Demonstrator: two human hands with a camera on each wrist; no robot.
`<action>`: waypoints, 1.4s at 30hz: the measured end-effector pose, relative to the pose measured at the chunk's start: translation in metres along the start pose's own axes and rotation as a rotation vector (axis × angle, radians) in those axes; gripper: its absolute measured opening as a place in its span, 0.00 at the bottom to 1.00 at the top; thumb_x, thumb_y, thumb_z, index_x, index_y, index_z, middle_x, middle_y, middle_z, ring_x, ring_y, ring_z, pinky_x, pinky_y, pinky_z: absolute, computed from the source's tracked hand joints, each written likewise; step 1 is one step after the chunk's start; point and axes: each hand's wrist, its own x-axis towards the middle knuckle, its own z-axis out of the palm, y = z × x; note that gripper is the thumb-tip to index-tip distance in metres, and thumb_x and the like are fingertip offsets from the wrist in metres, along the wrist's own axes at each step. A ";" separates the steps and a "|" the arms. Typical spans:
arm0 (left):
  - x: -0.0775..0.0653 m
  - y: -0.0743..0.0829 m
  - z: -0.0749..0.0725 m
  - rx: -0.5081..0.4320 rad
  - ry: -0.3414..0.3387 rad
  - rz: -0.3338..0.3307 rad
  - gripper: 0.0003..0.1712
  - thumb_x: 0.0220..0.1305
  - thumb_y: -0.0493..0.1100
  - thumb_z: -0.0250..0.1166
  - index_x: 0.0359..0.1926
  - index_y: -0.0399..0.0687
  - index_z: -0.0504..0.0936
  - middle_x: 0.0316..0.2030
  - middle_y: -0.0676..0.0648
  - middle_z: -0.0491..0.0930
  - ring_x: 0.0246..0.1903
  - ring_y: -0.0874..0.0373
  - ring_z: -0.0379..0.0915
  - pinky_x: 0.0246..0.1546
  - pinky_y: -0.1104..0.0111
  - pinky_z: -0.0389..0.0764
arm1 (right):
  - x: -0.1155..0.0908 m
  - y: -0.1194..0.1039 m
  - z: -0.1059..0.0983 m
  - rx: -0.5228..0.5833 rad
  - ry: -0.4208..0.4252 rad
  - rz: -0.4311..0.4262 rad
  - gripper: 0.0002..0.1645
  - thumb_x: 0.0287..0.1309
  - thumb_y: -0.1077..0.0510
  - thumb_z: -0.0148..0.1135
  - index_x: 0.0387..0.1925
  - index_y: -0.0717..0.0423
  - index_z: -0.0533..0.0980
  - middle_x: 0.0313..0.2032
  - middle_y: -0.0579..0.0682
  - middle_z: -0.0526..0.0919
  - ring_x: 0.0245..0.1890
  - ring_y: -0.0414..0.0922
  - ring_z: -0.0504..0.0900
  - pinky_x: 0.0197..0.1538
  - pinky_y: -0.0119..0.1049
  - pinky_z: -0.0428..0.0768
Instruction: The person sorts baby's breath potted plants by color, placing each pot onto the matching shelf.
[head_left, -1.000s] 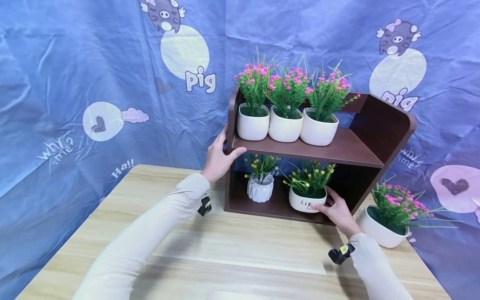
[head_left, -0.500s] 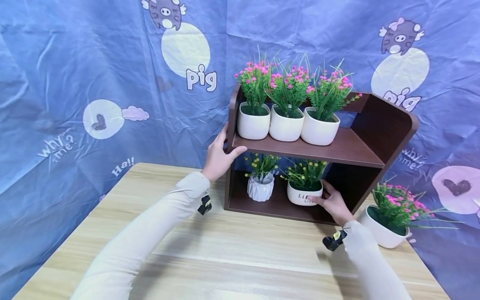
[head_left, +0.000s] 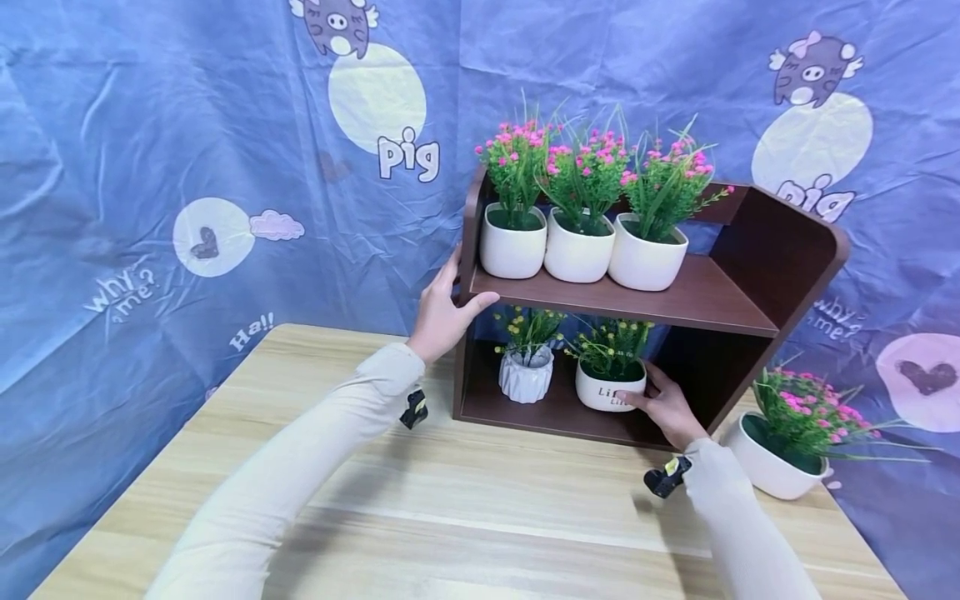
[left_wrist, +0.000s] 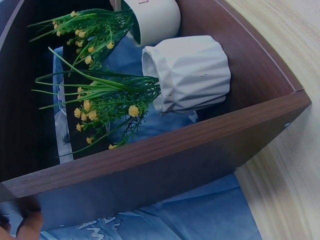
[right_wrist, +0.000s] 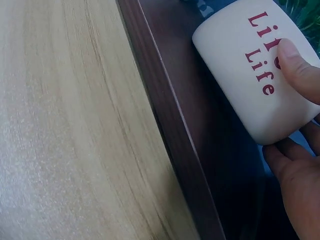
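Note:
My right hand [head_left: 670,410] grips the right side of a white oval flowerpot [right_wrist: 250,75] lettered "Life", thumb on its front. Yellow-flowered greenery [head_left: 615,346] fills that pot, which stands on the lower level of a dark brown two-tier shelf [head_left: 780,258]. To its left is a ribbed white pot [left_wrist: 192,72] with similar yellow flowers. My left hand [head_left: 442,317] holds the shelf's left side panel, its thumb over the front edge of the upper board and its fingers along the outside, partly hidden.
Several things stand about: three white pots [head_left: 579,250] of pink flowers on the upper board, and another pink-flowered pot [head_left: 772,458] on the table right of the shelf. Pale wooden table [head_left: 465,517] spreads in front; a blue printed cloth [head_left: 225,125] hangs behind.
The "Life" pot, gripped by my right hand, has moved back and slightly left on the lower level, then stayed nearly still. My left hand keeps its hold on the shelf.

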 end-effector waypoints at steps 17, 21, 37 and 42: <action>0.001 -0.003 0.001 0.004 0.014 0.019 0.51 0.59 0.54 0.68 0.75 0.47 0.50 0.72 0.46 0.57 0.67 0.52 0.60 0.64 0.59 0.66 | -0.004 0.015 -0.011 0.023 -0.032 0.023 0.50 0.65 0.59 0.59 0.75 0.60 0.38 0.72 0.65 0.47 0.50 0.25 0.68 0.49 0.15 0.67; 0.001 -0.003 0.002 -0.001 0.016 0.027 0.51 0.58 0.54 0.68 0.75 0.46 0.51 0.71 0.46 0.58 0.67 0.53 0.60 0.64 0.59 0.66 | -0.004 0.015 -0.012 0.019 -0.020 0.051 0.50 0.65 0.58 0.59 0.75 0.60 0.38 0.72 0.65 0.48 0.63 0.47 0.65 0.48 0.15 0.67; 0.000 -0.002 0.002 0.000 0.024 0.036 0.51 0.59 0.53 0.69 0.75 0.46 0.51 0.70 0.45 0.60 0.66 0.52 0.62 0.63 0.59 0.67 | -0.008 0.013 -0.014 0.041 -0.048 0.027 0.49 0.64 0.61 0.59 0.74 0.65 0.39 0.71 0.69 0.48 0.42 0.20 0.69 0.47 0.15 0.69; 0.000 -0.002 0.002 -0.008 0.021 0.029 0.51 0.59 0.53 0.68 0.75 0.46 0.50 0.71 0.45 0.59 0.67 0.53 0.60 0.63 0.60 0.66 | -0.010 0.013 -0.013 0.017 -0.072 0.049 0.50 0.67 0.58 0.57 0.75 0.61 0.36 0.73 0.65 0.44 0.64 0.45 0.66 0.50 0.15 0.66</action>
